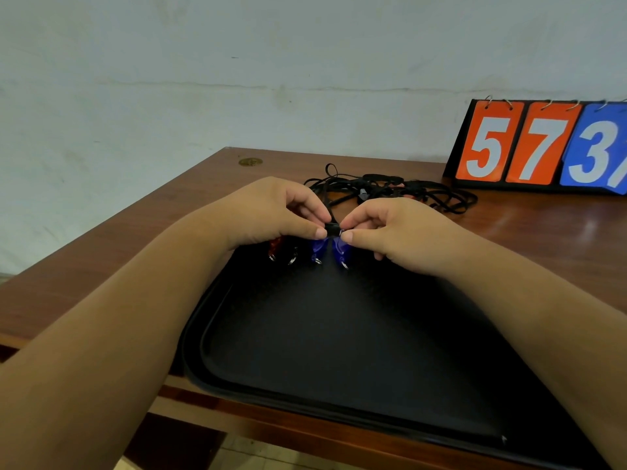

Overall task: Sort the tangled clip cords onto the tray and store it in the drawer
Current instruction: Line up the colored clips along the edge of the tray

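A black tray lies on the wooden table in front of me. Over its far edge my left hand and my right hand meet, and both pinch a small black piece of a clip cord between thumb and fingers. Two blue clips with metal rings hang just below my fingertips. To their left, a red clip and a dark clip show under my left hand. Behind my hands a tangle of black cords lies on the table.
A flip scoreboard with orange and blue number cards stands at the back right of the table. A round brass fitting sits near the table's back left corner. A pale wall rises behind the table.
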Available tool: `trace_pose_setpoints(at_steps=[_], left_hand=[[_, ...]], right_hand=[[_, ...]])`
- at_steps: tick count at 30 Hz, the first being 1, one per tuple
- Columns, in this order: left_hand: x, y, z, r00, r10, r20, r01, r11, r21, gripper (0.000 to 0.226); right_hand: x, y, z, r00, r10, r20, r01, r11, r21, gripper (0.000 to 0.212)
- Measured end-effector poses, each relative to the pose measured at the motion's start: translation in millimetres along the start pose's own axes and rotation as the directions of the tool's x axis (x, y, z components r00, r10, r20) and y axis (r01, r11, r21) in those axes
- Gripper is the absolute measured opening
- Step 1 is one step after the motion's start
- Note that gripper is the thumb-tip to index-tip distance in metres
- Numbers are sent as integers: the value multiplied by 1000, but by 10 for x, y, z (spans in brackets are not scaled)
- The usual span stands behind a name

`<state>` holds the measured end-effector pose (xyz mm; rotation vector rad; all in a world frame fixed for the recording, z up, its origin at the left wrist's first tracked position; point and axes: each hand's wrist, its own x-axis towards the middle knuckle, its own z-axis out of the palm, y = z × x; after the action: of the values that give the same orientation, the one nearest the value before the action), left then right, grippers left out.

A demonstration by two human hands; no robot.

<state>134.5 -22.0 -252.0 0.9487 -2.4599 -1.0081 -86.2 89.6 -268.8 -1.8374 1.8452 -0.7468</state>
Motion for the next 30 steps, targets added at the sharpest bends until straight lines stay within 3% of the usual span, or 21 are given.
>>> trace_pose_setpoints(at_steps=[7, 11, 16, 30], left_hand=[[2, -11, -16, 1000, -13, -5, 13, 1000, 17, 20], [14, -45, -16, 996, -10, -94, 12, 1000, 14, 9], [19, -52, -42, 988, -30, -150, 31, 999, 8, 15], [-18, -27, -39, 999, -12, -52, 11, 1000, -7, 22]], right_hand=[[9, -3, 3, 1000, 2, 20, -2, 1000, 20, 23], [7, -10, 33, 1000, -14, 5, 14, 1000, -6, 23], [6, -6, 44, 1000, -25, -6, 25, 1000, 2, 23], [10, -23, 51, 999, -42, -1, 42, 999, -18, 23]])
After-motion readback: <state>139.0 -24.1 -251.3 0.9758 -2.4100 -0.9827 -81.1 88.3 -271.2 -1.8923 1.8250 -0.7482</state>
